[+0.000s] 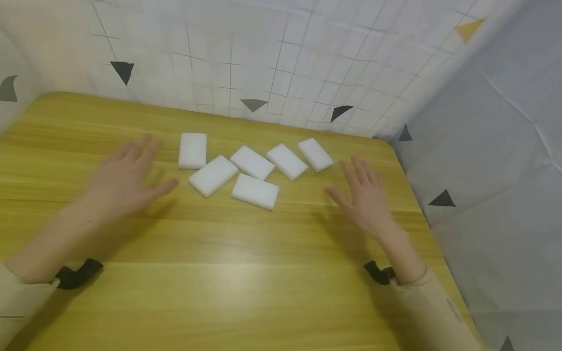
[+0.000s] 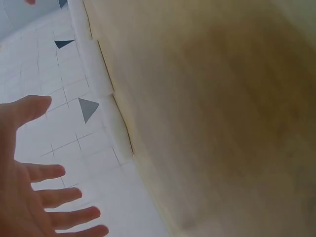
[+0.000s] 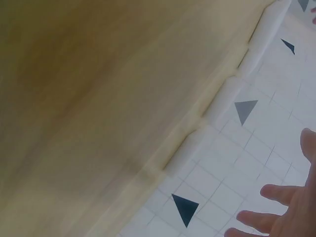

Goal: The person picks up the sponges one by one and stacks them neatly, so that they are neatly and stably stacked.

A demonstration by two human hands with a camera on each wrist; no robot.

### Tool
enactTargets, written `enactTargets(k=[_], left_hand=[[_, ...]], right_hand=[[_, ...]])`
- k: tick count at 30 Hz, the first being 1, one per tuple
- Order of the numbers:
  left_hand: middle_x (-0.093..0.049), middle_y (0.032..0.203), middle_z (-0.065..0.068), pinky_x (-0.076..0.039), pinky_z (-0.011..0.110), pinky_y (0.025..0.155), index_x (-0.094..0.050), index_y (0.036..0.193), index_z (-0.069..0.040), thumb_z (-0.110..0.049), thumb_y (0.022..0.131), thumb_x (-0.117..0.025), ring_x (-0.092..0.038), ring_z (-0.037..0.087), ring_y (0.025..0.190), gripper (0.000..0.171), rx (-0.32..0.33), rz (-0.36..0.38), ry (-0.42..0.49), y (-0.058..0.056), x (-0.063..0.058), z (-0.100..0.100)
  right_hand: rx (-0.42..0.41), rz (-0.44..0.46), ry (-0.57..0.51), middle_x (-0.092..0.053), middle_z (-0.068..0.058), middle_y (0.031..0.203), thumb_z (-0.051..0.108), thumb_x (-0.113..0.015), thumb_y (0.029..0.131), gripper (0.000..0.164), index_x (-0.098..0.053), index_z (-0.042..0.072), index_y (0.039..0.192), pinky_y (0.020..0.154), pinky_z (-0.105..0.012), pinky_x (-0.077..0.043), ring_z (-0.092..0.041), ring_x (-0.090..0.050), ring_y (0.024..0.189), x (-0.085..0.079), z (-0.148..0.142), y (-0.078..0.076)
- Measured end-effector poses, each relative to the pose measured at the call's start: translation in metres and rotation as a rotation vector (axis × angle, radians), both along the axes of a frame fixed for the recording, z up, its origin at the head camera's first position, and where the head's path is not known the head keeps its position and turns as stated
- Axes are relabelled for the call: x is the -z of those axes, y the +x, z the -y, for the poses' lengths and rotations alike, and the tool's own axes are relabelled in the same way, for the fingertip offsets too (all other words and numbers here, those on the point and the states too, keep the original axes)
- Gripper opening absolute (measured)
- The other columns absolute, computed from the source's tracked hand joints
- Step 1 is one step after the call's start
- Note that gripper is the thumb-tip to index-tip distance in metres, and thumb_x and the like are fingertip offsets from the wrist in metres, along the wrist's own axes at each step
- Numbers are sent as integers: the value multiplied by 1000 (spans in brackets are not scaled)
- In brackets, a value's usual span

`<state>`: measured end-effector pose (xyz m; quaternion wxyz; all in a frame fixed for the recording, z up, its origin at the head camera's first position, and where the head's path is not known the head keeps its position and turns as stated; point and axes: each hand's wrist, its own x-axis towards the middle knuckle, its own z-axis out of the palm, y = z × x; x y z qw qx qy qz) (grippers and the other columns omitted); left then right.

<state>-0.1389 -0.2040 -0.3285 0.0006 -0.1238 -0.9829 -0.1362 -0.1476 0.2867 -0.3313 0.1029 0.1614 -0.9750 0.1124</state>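
Several white rectangular blocks, like foam sponges, lie flat on the wooden table (image 1: 237,302). An upright-lying block (image 1: 192,150) is farthest left, with a slanted block (image 1: 213,176) beside it. Nearest the person is another block (image 1: 255,191); behind it lies one more block (image 1: 252,162). Rightward come a tilted block (image 1: 287,161) and the rightmost block (image 1: 315,154). My left hand (image 1: 123,180) hovers left of the group, fingers spread, holding nothing. On the other side my right hand (image 1: 369,200) is likewise spread, touching no block. Both wrist views show straight, parted fingers.
A white wall covering (image 1: 263,58) with grid lines and triangles rises behind the table's back edge. Grey-white cloth (image 1: 496,161) hangs along the right edge. Dark straps (image 1: 79,274) sit at the wrists, by the light sleeves.
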Motion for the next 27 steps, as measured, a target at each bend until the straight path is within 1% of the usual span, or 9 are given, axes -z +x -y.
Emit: enactTargets(k=[4,8,11,15,16,18,21,24,27], left_hand=[[-25,160,27,-27,75,109,-25,156,-3,-68,92,-54,-29,55,139,96,23,37,64,0,3,-5],[-37,155,26,-31,71,109,-36,152,-6,-59,91,-63,-35,51,138,85,45,58,149,0,3,-14],[-44,150,24,-35,69,108,-44,148,-10,-48,91,-69,-40,48,136,74,76,41,215,0,3,-24],[-56,140,20,-45,63,102,-52,143,-9,-36,89,-75,-51,42,127,64,113,46,291,-1,3,-36],[-58,138,19,-47,61,100,-53,142,-9,-35,88,-76,-54,41,125,64,118,64,309,-2,3,-40],[-60,135,18,-49,58,98,-54,141,-9,-32,88,-77,-57,39,121,62,127,123,349,-4,4,-46],[-62,133,17,-50,56,99,-54,140,-8,-28,87,-78,-59,39,119,60,148,201,419,-6,5,-54],[-62,134,14,-50,54,103,-56,138,-8,-25,87,-78,-60,36,121,58,169,242,489,-9,8,-60],[-63,133,12,-50,51,104,-57,137,-9,-27,87,-78,-59,34,123,57,182,269,542,-13,12,-65]], right_hand=[[-37,-13,-67,-35,-24,156,53,-53,99,73,-38,5,151,116,-65,-25,-48,-33,141,3,8,-1],[-56,-28,-132,-46,-24,148,48,-59,98,68,-44,3,148,114,-62,-32,-46,-42,136,7,15,-1],[-69,-17,-198,-52,-23,143,42,-65,96,63,-50,3,143,113,-60,-35,-42,-45,134,11,21,0],[-69,44,-291,-60,-21,133,34,-72,92,55,-57,4,135,105,-56,-44,-38,-54,124,13,31,0],[-72,52,-311,-62,-21,130,32,-73,91,54,-58,2,133,103,-55,-46,-38,-56,120,13,34,1],[-70,100,-357,-63,-20,127,29,-75,91,52,-59,1,131,100,-53,-49,-37,-59,116,13,39,1],[-72,168,-440,-63,-17,128,27,-75,90,50,-59,3,130,103,-48,-50,-34,-59,118,13,45,2],[-70,234,-532,-63,-15,131,26,-76,90,49,-59,5,131,107,-44,-49,-29,-59,121,15,50,3],[-76,267,-603,-63,-16,130,24,-77,89,48,-61,3,130,108,-43,-48,-27,-59,121,16,55,3]])
